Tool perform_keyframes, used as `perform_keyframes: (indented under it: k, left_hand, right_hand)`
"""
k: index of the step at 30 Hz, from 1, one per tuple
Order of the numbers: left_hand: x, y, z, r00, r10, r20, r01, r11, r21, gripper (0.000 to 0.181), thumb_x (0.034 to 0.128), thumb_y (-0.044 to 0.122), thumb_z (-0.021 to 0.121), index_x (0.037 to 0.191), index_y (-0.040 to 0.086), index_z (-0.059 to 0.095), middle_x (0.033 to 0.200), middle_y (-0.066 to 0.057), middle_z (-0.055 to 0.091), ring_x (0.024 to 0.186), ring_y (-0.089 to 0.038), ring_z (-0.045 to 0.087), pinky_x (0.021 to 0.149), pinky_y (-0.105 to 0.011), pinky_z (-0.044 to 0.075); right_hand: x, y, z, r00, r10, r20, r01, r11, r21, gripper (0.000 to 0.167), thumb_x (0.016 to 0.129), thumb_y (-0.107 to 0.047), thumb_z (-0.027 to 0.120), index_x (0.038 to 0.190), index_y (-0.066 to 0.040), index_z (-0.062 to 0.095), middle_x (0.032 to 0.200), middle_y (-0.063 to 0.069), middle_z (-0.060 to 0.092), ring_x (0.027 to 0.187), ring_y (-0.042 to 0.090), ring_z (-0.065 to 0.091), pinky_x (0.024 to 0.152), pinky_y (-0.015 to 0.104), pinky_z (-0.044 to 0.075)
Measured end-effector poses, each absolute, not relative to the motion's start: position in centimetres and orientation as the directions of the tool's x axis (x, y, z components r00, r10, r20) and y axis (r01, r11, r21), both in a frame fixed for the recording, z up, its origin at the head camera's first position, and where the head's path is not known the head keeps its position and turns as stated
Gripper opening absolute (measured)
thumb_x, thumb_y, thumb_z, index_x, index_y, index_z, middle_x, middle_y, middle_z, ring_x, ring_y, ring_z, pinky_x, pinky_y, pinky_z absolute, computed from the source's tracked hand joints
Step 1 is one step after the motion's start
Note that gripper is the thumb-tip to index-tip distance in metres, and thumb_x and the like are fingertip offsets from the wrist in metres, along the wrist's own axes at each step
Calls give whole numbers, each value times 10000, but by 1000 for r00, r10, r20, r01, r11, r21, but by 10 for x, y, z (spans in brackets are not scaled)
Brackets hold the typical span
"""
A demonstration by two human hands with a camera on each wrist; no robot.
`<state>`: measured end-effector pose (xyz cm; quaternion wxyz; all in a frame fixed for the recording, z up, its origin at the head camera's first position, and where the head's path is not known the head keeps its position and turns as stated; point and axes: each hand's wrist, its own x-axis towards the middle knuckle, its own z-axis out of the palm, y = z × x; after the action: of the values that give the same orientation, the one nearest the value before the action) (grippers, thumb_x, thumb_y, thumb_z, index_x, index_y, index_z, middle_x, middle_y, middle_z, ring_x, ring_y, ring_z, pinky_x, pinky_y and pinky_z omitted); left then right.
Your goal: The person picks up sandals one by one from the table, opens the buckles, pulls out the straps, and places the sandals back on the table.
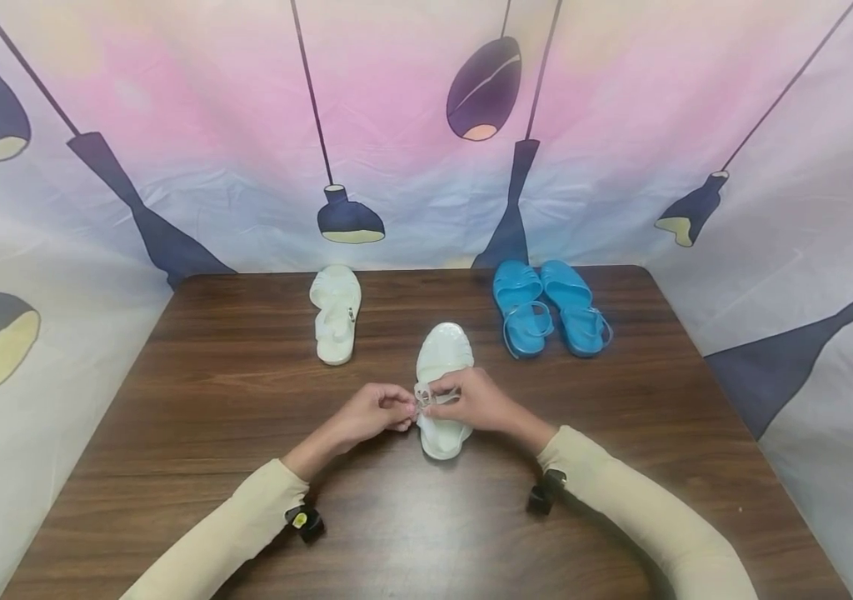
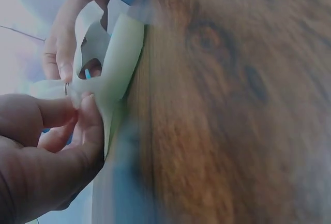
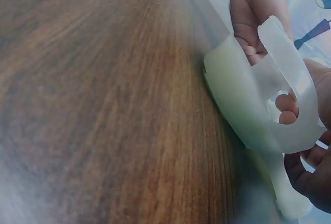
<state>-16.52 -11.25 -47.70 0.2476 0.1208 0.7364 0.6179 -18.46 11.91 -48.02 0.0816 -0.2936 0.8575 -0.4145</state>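
Observation:
A white jelly sandal [image 1: 446,343] lies on the table in front of me, toe pointing away. At its left side my left hand [image 1: 372,412] pinches the end of the ankle strap [image 1: 423,392] between thumb and fingers. My right hand [image 1: 488,402] reaches over the sandal from the right and grips the strap close by. In the left wrist view, a thin metal buckle piece [image 2: 66,89] shows beside the left fingertips [image 2: 87,102]. The sandal's open heel strap [image 3: 289,69] stands up in the right wrist view. Fingers partly hide the buckle.
A second white sandal [image 1: 335,321] lies at the back left of the brown wooden table [image 1: 194,392]. Two blue sandals [image 1: 520,287] stand side by side at the back right. A printed cloth [image 1: 411,108] with lamp drawings hangs behind and beside the table.

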Motion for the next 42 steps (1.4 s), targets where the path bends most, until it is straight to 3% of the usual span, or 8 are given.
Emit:
perform_keyframes:
  k: [5, 10, 16, 25, 34, 42]
  left_hand:
    - [-163, -112, -479, -855, 469, -221, -124, 228, 966, 189, 958, -47, 645, 1112, -156, 657, 955, -171, 731, 802, -123, 663, 734, -239, 589]
    - [-163, -108, -479, -886, 420, -198, -108, 227, 968, 153, 946, -67, 654, 1064, -164, 669, 873, -109, 733, 758, -96, 652, 697, -226, 577]
    - [-165, -107, -478, -893, 406, -195, -117, 211, 971, 169, 949, -81, 643, 1085, -176, 674, 883, -108, 736, 780, -82, 656, 704, -208, 574]
    - [-167, -110, -467, -905, 414, -96, 70, 368, 927, 119, 937, -9, 703, 1010, -101, 721, 890, -170, 763, 739, -140, 705, 668, -241, 583]
    - [-164, -112, -455, -902, 425, -73, 164, 495, 853, 120, 931, 137, 754, 990, 33, 765, 879, -58, 769, 752, -94, 690, 631, -253, 558]
    - [-166, -113, -455, -921, 389, 8, 207, 474, 856, 198, 918, 182, 780, 1041, 30, 754, 935, -55, 764, 845, -130, 710, 730, -244, 580]
  right_hand:
    - [-185, 120, -481, -823, -558, 108, -438, 502, -746, 241, 849, -210, 847, 1068, -119, 805, 1033, -2, 781, 896, 78, 692, 776, 224, 567]
    - [-187, 119, -480, -807, -578, 123, -463, 490, -739, 242, 860, -222, 839, 1076, -118, 805, 1034, -7, 777, 887, 54, 668, 775, 215, 555]
    - [-187, 120, -480, -797, -594, 110, -473, 500, -726, 131, 858, -217, 839, 968, -152, 806, 905, -79, 753, 784, 30, 612, 716, 211, 537]
    - [-187, 115, -482, -784, -601, 155, -507, 475, -720, 97, 867, -224, 831, 947, -178, 801, 937, -77, 763, 812, 31, 640, 737, 219, 545]
    - [-186, 116, -484, -814, -567, 124, -446, 473, -760, 182, 865, -222, 832, 1028, -145, 806, 1013, -49, 777, 898, 50, 673, 803, 236, 567]
    - [-185, 119, -482, -837, -538, 101, -398, 472, -787, 204, 875, -278, 825, 1034, -152, 806, 977, -65, 778, 837, 65, 651, 745, 248, 563]
